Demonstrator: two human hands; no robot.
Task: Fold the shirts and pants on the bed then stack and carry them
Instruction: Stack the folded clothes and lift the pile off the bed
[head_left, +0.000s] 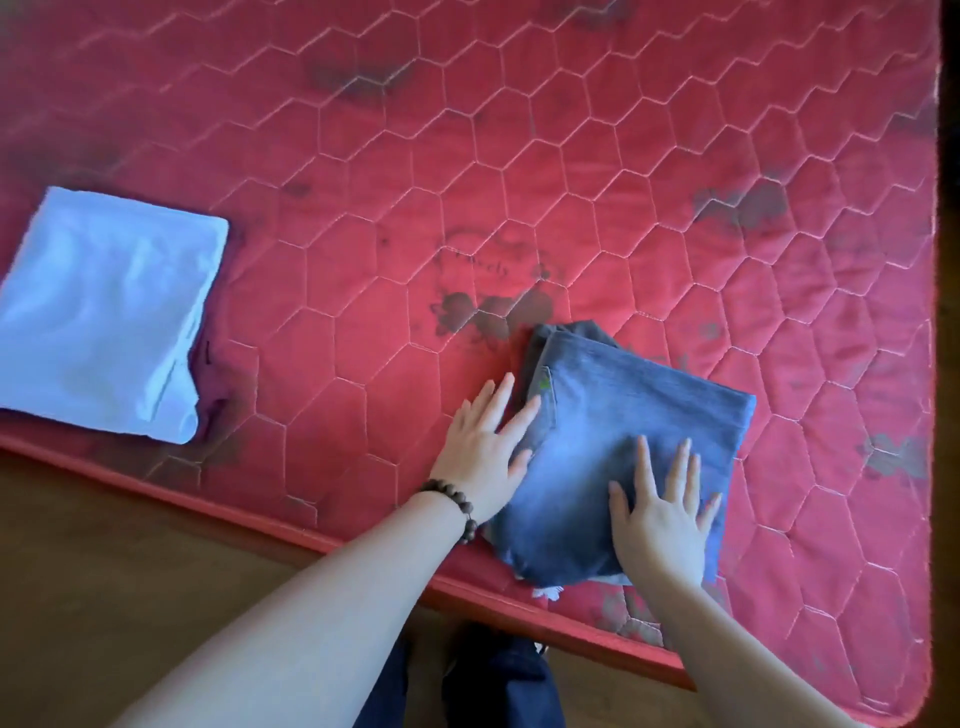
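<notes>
Folded blue jeans (628, 415) lie in a compact square near the front edge of the red quilted mattress (519, 156). My right hand (662, 512) presses flat on the near part of the jeans, fingers straight and spread. My left hand (485, 447), with a bead bracelet at the wrist, lies flat at the jeans' left edge, its fingertips touching the denim. A folded white shirt (104, 317) sits far to the left on the mattress, with a dark purple garment (215, 384) showing under its right edge.
The mattress front edge (311, 540) runs diagonally from left to lower right, with wooden floor (104, 597) below it. My dark-clad legs (467, 686) stand at the edge. The mattress right edge (935, 364) borders a dark gap.
</notes>
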